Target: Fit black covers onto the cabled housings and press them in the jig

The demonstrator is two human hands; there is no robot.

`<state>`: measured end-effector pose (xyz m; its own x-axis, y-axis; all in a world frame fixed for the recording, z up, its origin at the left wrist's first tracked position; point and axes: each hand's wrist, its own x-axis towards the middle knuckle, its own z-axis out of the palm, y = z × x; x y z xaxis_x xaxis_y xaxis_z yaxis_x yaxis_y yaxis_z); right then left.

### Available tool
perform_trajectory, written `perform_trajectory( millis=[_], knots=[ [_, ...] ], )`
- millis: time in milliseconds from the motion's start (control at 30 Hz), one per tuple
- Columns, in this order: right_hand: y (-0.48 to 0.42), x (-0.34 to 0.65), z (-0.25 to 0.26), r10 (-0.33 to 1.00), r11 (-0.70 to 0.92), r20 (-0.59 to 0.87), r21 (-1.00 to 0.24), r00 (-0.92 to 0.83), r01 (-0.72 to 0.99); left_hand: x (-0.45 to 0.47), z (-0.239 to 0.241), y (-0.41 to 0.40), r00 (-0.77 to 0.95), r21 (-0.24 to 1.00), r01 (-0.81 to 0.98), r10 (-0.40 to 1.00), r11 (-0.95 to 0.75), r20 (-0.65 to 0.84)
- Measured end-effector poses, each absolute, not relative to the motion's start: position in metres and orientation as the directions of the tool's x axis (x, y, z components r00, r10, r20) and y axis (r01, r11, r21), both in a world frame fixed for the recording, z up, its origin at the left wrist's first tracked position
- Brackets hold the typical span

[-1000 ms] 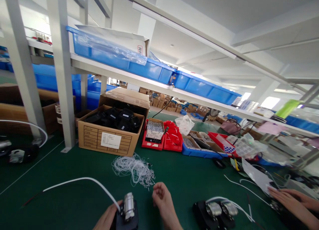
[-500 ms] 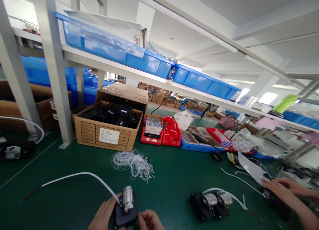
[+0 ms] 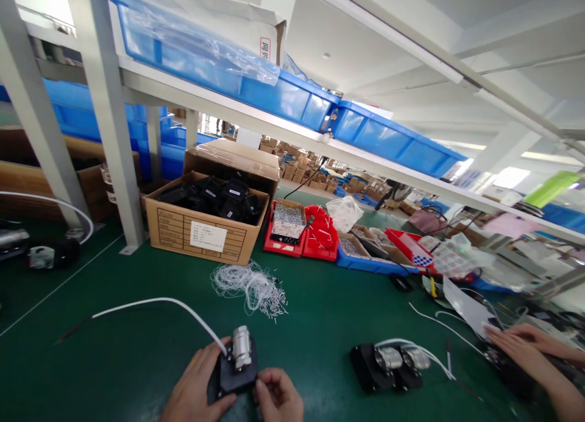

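Observation:
A square black housing [image 3: 237, 373] sits in front of me, with a silver metal cylinder [image 3: 242, 348] standing on top. From its left corner a white cable [image 3: 183, 306] arcs away to bare thin wire ends on the bench. My left hand [image 3: 194, 382] is wrapped round the housing's left side, thumb along the near edge. At the lower right corner my right hand [image 3: 278, 394] pinches with thumb and forefinger; whatever is between the fingertips is too small to make out. Two similar black units with metal cylinders [image 3: 388, 367] lie to the right, their white cables trailing.
Beyond the housing lie a tangle of clear thread [image 3: 235, 285] and small pins [image 3: 274, 303]. A cardboard box [image 3: 205, 230] of black parts, red trays [image 3: 320, 236] and a blue tray [image 3: 365, 260] line the back. A co-worker's hands [image 3: 525, 346] work at the right.
The whole view has shifted slightly, so the bench things appear a little further right and higher. My hands stay at the housing, the right still pinching at its lower right corner.

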<state>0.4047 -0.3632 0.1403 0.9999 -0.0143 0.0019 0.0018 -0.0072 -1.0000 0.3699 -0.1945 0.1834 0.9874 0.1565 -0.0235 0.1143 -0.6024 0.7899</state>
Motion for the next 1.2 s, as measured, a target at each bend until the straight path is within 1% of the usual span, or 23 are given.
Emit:
perform_trajectory(
  millis=[67, 133, 167, 233, 333, 433, 533, 600, 633, 667, 700, 733, 767, 800, 833, 867, 900, 933, 967, 1000, 1033, 1100, 1200],
  knots=[
    [-0.363, 0.405, 0.147, -0.022, 0.007, -0.006, -1.0, 1.0, -0.006, 0.37, 0.179, -0.193, 0.989, 0.8, 0.103, 0.15, -0.591, -0.016],
    [-0.362, 0.405, 0.156, -0.03, -0.023, 0.023, -0.999, 0.999, 0.022, 0.369, 0.178, -0.193, 0.989, 0.813, 0.088, 0.148, -0.576, -0.002],
    [-0.362, 0.405, 0.16, -0.03, -0.061, 0.066, -0.996, 0.997, 0.064, 0.368, 0.179, -0.193, 0.989, 0.818, 0.083, 0.15, -0.569, 0.004],
    [-0.362, 0.404, 0.166, -0.005, -0.167, 0.218, -0.962, 0.976, 0.214, 0.368, 0.181, -0.193, 0.988, 0.825, 0.08, 0.155, -0.559, 0.009],
    [-0.365, 0.404, 0.165, 0.115, -0.295, 0.457, -0.832, 0.882, 0.47, 0.368, 0.182, -0.194, 0.984, 0.834, 0.089, 0.179, -0.545, 0.012],
    [-0.372, 0.399, 0.156, 0.189, -0.381, 0.558, -0.717, 0.808, 0.584, 0.368, 0.181, -0.195, 0.977, 0.856, 0.099, 0.212, -0.508, 0.013],
    [-0.381, 0.385, 0.15, 0.229, -0.457, 0.53, -0.682, 0.817, 0.571, 0.365, 0.182, -0.195, 0.968, 0.924, 0.076, 0.251, -0.376, 0.023],
    [-0.388, 0.373, 0.154, 0.316, -0.476, 0.451, -0.686, 0.835, 0.55, 0.366, 0.189, -0.192, 0.928, 0.979, 0.091, 0.373, -0.184, -0.016],
    [-0.39, 0.369, 0.16, 0.356, -0.484, 0.405, -0.692, 0.842, 0.536, 0.367, 0.194, -0.189, 0.891, 0.993, 0.104, 0.448, -0.052, -0.07],
    [-0.391, 0.367, 0.167, 0.381, -0.495, 0.358, -0.7, 0.852, 0.515, 0.371, 0.202, -0.186, 0.851, 0.989, 0.111, 0.504, 0.097, -0.144],
    [-0.391, 0.367, 0.176, 0.392, -0.511, 0.312, -0.709, 0.865, 0.487, 0.376, 0.21, -0.182, 0.823, 0.965, 0.107, 0.523, 0.239, -0.221],
    [-0.389, 0.371, 0.185, 0.391, -0.529, 0.266, -0.718, 0.881, 0.452, 0.382, 0.22, -0.179, 0.817, 0.929, 0.091, 0.506, 0.36, -0.276],
    [-0.386, 0.377, 0.194, 0.387, -0.546, 0.222, -0.727, 0.895, 0.416, 0.388, 0.23, -0.176, 0.828, 0.9, 0.065, 0.48, 0.432, -0.29],
    [-0.383, 0.385, 0.202, 0.399, -0.558, 0.181, -0.731, 0.899, 0.394, 0.394, 0.239, -0.175, 0.839, 0.896, 0.03, 0.477, 0.442, -0.263],
    [-0.378, 0.395, 0.209, 0.438, -0.56, 0.146, -0.728, 0.887, 0.396, 0.398, 0.248, -0.176, 0.838, 0.923, -0.005, 0.505, 0.386, -0.207],
    [-0.374, 0.404, 0.215, 0.495, -0.553, 0.12, -0.72, 0.861, 0.419, 0.401, 0.255, -0.178, 0.833, 0.964, -0.021, 0.538, 0.265, -0.13],
    [-0.371, 0.412, 0.218, 0.542, -0.548, 0.099, -0.71, 0.834, 0.441, 0.403, 0.262, -0.182, 0.826, 0.995, -0.017, 0.563, 0.095, -0.04],
    [-0.368, 0.418, 0.22, 0.576, -0.548, 0.081, -0.7, 0.813, 0.458, 0.403, 0.267, -0.187, 0.829, 0.996, 0.007, 0.557, -0.09, 0.045],
    [-0.367, 0.42, 0.22, 0.59, -0.557, 0.067, -0.688, 0.805, 0.465, 0.403, 0.27, -0.194, 0.851, 0.966, 0.031, 0.513, -0.259, 0.11],
    [-0.367, 0.419, 0.22, 0.579, -0.576, 0.056, -0.678, 0.813, 0.457, 0.403, 0.272, -0.202, 0.885, 0.922, 0.037, 0.441, -0.386, 0.15],
    [-0.369, 0.414, 0.218, 0.546, -0.602, 0.053, -0.67, 0.836, 0.435, 0.404, 0.273, -0.211, 0.92, 0.884, 0.019, 0.355, -0.468, 0.167],
    [-0.377, 0.399, 0.213, 0.442, -0.646, 0.076, -0.664, 0.894, 0.376, 0.411, 0.274, -0.231, 0.967, 0.854, -0.053, 0.188, -0.517, 0.174],
    [-0.401, 0.38, 0.206, 0.194, -0.687, 0.135, -0.689, 0.972, 0.233, 0.432, 0.276, -0.267, 0.987, 0.862, -0.146, -0.01, -0.486, 0.162]
  ],
)
